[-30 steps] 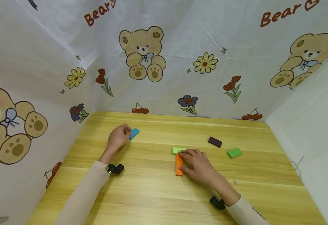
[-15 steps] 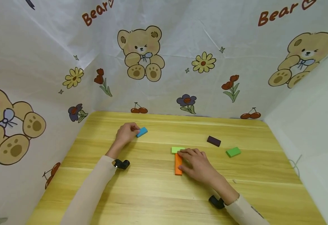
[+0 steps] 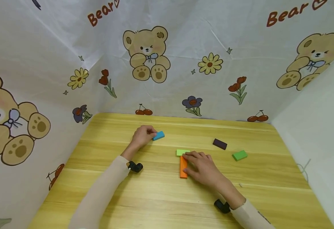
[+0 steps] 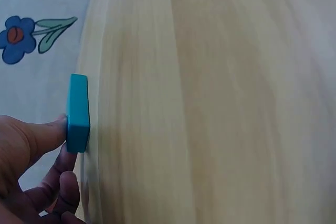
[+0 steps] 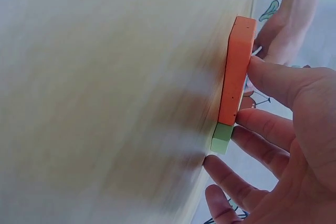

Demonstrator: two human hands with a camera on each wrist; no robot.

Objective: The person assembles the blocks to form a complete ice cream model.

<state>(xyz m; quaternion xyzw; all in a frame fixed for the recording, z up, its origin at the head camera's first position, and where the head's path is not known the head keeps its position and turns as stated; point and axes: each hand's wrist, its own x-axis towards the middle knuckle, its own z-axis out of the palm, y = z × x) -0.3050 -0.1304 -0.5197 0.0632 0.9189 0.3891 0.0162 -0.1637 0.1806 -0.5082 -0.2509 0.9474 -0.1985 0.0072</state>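
Observation:
My left hand (image 3: 143,136) pinches a blue rectangular block (image 3: 159,135) between thumb and fingers, close over the table at the back left of centre. In the left wrist view the same blue block (image 4: 79,109) stands out past the thumb tip. An orange block (image 3: 183,168) lies lengthwise away from me, with a light green block (image 3: 180,152) crosswise at its far end. My right hand (image 3: 202,167) rests beside them, fingers extended. The right wrist view has its thumb and a fingertip against one side of the orange block (image 5: 239,72), another fingertip at the light green block (image 5: 221,139).
Right of the hands, a dark block (image 3: 220,144) and a green block (image 3: 239,155) lie apart on the wooden table (image 3: 155,206). A bear-print cloth (image 3: 172,89) hangs along the table's back and left edges. A plain white surface (image 3: 324,133) borders the right side.
My left hand has carried the blue block rightward, nearer the light green block, and the block has turned more crosswise. The right hand and the orange and green blocks have stayed put.

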